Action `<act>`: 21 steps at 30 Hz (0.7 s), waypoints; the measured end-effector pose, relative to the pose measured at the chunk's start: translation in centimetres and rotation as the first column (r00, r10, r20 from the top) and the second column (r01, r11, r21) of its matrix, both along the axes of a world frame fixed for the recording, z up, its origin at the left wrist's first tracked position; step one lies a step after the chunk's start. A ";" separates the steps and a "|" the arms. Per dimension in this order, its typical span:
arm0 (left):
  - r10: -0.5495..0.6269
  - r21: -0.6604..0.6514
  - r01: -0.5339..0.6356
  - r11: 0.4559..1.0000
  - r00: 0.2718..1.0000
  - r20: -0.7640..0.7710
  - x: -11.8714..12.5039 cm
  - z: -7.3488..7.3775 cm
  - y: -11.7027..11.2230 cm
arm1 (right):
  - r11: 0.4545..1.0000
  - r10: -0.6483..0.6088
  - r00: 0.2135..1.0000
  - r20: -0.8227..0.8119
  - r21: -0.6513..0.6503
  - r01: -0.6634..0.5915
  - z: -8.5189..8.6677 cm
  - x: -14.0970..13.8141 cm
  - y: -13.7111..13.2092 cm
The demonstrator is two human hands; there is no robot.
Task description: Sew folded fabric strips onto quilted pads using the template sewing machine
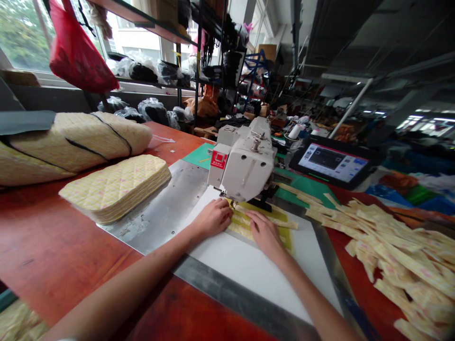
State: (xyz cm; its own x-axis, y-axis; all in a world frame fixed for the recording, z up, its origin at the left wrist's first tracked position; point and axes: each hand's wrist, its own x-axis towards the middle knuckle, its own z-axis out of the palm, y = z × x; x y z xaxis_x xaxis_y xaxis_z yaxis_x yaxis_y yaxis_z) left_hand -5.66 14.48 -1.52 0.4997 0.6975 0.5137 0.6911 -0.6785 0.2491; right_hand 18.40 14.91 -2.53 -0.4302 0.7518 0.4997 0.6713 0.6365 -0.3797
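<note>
Under the head of a white sewing machine [249,166], a yellow-green template [284,237] lies on the white plate with pale yellow patterned fabric in it. My left hand [213,218] is at the template's left side, close to the needle. Its fingers are curled in, and what they pinch, if anything, is hidden. To the right, my right hand [265,233] rests with fingers stretched out over the fabric. Beside its fingertips a narrow pale yellow fabric strip [284,222] runs across the template.
Left of the machine, a stack of quilted yellow pads [117,184] overlaps a metal plate [152,225]. Behind it lies a tied quilted bundle [106,135]. A heap of fabric strips [401,255] covers the right side, below a tilted screen [330,161]. A red bag [78,57] hangs upper left.
</note>
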 end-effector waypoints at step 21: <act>0.013 -0.074 -0.011 0.997 0.999 0.029 0.0 0.6 -2.6 | 0.999 -0.034 0.999 0.030 0.022 0.033 -0.7 0.1 -1.7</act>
State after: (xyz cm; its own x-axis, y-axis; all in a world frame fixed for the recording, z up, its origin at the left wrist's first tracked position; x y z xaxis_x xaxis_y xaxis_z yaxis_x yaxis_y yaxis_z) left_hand -5.67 11.93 -0.95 0.4764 0.7400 0.4749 0.6909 -0.6491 0.3183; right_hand 18.53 13.23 -3.27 -0.4202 0.7551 0.5032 0.7033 0.6215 -0.3452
